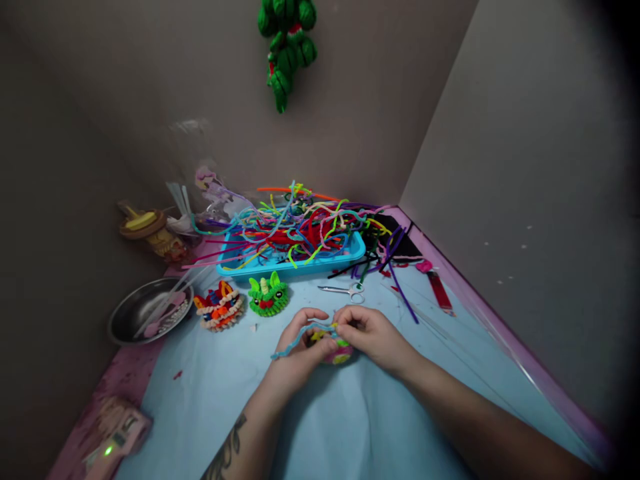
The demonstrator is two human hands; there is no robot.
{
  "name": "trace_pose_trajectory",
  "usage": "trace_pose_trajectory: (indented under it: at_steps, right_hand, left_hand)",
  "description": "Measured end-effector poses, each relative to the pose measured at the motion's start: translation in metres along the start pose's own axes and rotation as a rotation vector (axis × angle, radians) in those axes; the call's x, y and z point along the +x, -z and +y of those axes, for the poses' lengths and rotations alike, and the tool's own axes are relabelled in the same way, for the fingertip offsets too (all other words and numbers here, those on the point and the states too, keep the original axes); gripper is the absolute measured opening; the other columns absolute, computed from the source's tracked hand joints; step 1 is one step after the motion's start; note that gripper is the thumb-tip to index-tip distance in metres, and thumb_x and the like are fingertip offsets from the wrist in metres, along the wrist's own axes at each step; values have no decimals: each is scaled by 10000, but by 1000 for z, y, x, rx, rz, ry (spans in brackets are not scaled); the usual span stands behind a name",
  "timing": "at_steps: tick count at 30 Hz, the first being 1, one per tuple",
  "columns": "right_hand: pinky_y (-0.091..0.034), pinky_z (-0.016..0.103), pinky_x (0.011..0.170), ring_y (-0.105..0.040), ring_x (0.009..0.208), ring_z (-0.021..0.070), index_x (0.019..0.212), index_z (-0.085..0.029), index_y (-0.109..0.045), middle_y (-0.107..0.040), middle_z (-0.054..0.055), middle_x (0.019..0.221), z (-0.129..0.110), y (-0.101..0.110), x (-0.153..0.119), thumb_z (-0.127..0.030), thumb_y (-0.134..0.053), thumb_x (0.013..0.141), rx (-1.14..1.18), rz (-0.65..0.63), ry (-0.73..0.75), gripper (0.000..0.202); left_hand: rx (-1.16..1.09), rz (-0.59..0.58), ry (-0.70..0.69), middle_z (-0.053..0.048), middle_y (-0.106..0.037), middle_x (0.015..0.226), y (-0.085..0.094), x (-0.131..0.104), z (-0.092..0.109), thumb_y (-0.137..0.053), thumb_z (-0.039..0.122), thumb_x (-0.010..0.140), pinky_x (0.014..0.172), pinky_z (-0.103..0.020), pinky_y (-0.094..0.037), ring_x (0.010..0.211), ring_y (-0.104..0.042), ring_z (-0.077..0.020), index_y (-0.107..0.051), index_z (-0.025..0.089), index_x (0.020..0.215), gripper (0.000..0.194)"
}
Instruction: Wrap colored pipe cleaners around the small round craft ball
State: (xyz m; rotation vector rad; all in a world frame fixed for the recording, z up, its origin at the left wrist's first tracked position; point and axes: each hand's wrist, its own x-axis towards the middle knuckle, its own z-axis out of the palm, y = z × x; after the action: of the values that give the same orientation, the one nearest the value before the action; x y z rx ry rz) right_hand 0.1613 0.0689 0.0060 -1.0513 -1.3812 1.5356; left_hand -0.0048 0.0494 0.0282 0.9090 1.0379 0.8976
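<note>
Fuzzy pink-and-yellow piece (341,355); wavy blue strand (300,338); both hands gripping.

Two plain grey-brown walls (350,100) (525,167) meet in a corner behind the tabletop (210,400), the right one looking a little greyer. A bunch of green ornaments with touches of red (287,57) hangs against the back wall. The tabletop is pink along its edges and mostly spread with a creased pale blue sheet. The light is dim and soft, and the left side and far right edge of the view fall into shadow.
</note>
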Motion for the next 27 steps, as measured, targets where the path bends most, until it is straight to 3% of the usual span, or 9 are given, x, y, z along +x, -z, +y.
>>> trace_pose_trajectory:
  at_steps: [6,12,15,18,22,27]
  right_hand:
    - [-389,252,614,-505,659,124,683,-184,-529,-552,-18,704,1,-4,-1,-265,-694,679,147,29,-24,184]
    - [-430,271,686,-571,727,137,763,-176,-577,-615,5,775,5,-4,1,-260,-699,696,195,44,1,162]
    - [-429,260,667,-568,709,129,774,-184,-568,-603,-10,749,7,-4,1,-239,-696,696,172,79,5,160]
    - [-433,256,650,-567,700,130,770,-191,-560,-598,-14,740,8,-6,1,-232,-683,702,154,107,10,147]
    - [-455,271,671,-586,713,143,794,-192,-604,-616,-1,742,6,-9,-1,-218,-633,737,71,112,38,69]
    - [-457,292,792,-611,844,165,825,-190,-693,-659,51,860,-3,-8,-5,-146,-561,783,-213,33,217,145]
  left_hand:
    - [96,-16,-22,48,-571,665,0,2,-2,-714,244,673,580,-203,-407,621,-522,-102,-463,209,966,388]
    - [397,11,-149,31,-576,748,5,2,-7,-639,263,751,613,-230,-423,692,-555,-135,-453,224,969,289]
    - [572,31,-269,11,-569,783,5,2,-6,-600,273,789,648,-256,-433,729,-558,-155,-474,217,950,212]
    - [744,106,-481,-28,-553,855,5,4,-4,-541,235,829,739,-283,-431,815,-551,-169,-550,196,857,49]
    - [818,149,-624,-25,-538,787,5,4,-3,-512,219,859,705,-263,-422,765,-536,-153,-594,187,764,130]
    - [782,154,-640,-12,-549,729,5,1,2,-531,215,856,672,-248,-414,724,-537,-143,-571,182,708,157]
